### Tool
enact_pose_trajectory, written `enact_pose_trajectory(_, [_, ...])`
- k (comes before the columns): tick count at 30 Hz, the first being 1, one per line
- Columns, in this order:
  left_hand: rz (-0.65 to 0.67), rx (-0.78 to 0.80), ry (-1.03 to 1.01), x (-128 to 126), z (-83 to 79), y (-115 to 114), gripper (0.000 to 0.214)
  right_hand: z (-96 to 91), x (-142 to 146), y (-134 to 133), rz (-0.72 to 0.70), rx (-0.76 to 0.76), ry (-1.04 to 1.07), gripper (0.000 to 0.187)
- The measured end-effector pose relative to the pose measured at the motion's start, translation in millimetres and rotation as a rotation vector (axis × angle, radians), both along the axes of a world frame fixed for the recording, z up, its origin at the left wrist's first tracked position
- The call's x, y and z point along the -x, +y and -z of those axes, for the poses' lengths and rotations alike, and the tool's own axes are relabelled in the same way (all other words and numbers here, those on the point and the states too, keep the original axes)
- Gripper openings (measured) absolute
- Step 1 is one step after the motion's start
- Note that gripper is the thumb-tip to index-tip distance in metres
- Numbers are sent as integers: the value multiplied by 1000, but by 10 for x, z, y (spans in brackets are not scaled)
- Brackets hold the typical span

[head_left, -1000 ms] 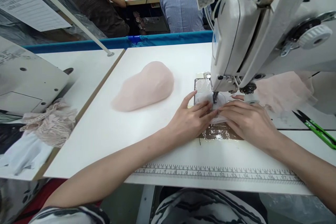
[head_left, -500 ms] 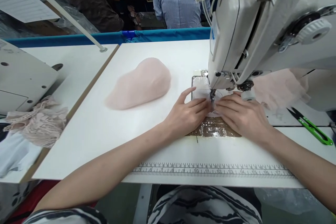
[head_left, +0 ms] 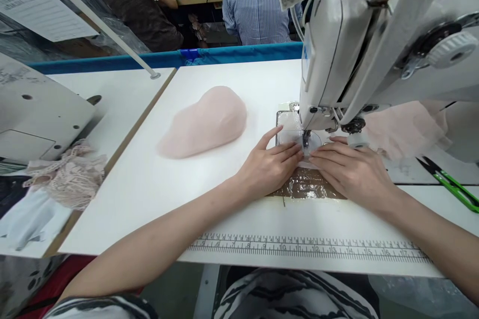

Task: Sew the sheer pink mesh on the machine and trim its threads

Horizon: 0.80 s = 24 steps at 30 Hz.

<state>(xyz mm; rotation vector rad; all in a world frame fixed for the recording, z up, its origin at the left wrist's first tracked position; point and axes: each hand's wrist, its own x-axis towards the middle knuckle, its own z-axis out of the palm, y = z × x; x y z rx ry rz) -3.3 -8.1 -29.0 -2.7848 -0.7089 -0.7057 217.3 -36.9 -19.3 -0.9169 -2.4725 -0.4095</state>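
At the white sewing machine (head_left: 333, 55), a small pale sheer fabric piece (head_left: 307, 163) lies under the presser foot (head_left: 306, 137). My left hand (head_left: 271, 164) rests flat to the left of the foot, fingertips on the fabric's edge and thumb spread away. To the right, my right hand (head_left: 350, 167) lies with fingers stretched out and fingertips on the fabric. Both hands partly cover the piece, so its full shape is hidden. Beneath them is a brown, shiny taped patch (head_left: 309, 184) on the white table (head_left: 209, 194).
A rounded pale pink fabric piece (head_left: 209, 122) lies left of my hands. More pink fabric (head_left: 406, 127) is behind the right hand, near green thread snips (head_left: 451, 184). A ruler strip (head_left: 299, 247) runs along the front edge. Bundled beige strips (head_left: 73, 174) sit far left. Two people are beyond the blue edge.
The whole view has shifted slightly, with things appearing a little further right and lower. Both hands keep nearly the same place beside the presser foot.
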Motion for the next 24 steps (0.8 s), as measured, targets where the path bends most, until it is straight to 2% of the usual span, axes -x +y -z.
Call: enact_pose_trajectory(24, [-50, 43, -10, -20, 40, 89, 26, 13, 5, 99, 79, -13, -11, 21])
